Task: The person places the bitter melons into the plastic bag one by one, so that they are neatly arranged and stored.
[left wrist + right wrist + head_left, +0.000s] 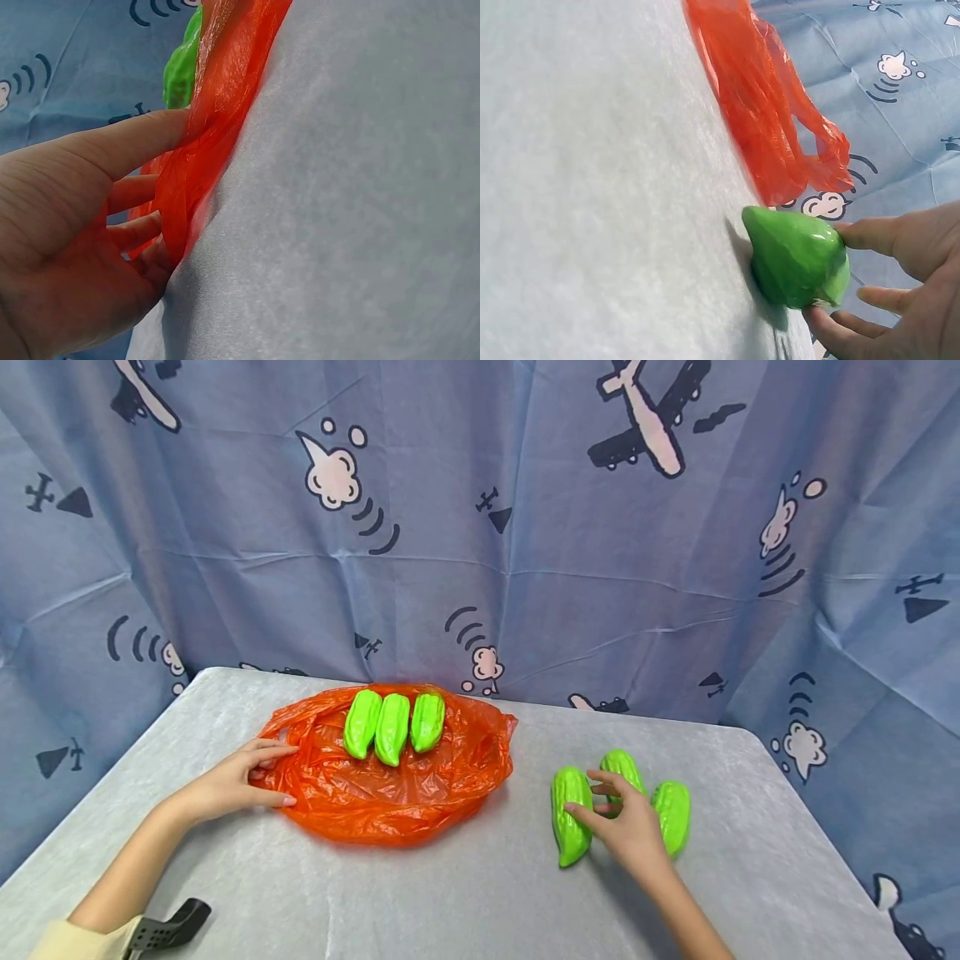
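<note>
A red plastic bag [382, 814] lies spread on the table with three green bitter melons on its far part, among them this middle bitter melon [392, 731]. My left hand [225, 785] holds the bag's left edge, thumb and fingers spread along it; in the left wrist view the red film [217, 112] runs between them. On the right, my right hand [630, 822] pinches the leftmost of three more bitter melons [568, 827] between thumb and fingers. In the right wrist view this bitter melon [795, 255] shows its pointed end, close over the table.
Two other bitter melons lie beside the right hand, one behind it [621, 764] and one to its right [675, 814]. A light grey cloth covers the table [420, 902]. Behind its far edge hangs a blue curtain [465, 527] with airplane prints. A black strap device [176, 927] sits at the left wrist.
</note>
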Demonstrator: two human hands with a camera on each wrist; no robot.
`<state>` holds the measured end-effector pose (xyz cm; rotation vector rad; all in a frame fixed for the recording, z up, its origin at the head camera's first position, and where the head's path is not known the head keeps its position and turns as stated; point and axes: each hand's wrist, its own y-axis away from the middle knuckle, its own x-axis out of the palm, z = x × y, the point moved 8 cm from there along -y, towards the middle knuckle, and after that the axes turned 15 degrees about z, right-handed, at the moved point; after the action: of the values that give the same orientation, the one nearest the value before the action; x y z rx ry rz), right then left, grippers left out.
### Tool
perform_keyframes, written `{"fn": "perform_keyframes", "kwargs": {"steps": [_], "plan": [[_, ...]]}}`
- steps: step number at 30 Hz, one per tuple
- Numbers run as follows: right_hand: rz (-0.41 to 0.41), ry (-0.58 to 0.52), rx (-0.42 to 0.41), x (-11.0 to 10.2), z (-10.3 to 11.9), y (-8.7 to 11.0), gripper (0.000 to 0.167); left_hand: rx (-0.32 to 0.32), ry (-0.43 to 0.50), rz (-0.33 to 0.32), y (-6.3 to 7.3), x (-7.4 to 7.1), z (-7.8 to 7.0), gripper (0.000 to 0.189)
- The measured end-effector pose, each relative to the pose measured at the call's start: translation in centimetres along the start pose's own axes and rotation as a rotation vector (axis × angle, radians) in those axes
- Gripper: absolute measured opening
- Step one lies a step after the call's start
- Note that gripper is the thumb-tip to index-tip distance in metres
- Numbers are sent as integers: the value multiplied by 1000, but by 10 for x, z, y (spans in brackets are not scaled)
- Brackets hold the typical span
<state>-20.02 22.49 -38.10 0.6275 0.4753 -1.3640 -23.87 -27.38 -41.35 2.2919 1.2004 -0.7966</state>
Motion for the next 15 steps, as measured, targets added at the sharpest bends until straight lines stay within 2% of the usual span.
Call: {"fn": "perform_keyframes", "kwargs": {"steps": [7, 15], "plan": [[68, -85, 30, 6, -6, -4, 63, -1, 6, 3, 1, -1, 0, 72], [188, -226, 73, 12, -13, -7, 65, -5, 4, 4, 0, 0, -1, 72]]}}
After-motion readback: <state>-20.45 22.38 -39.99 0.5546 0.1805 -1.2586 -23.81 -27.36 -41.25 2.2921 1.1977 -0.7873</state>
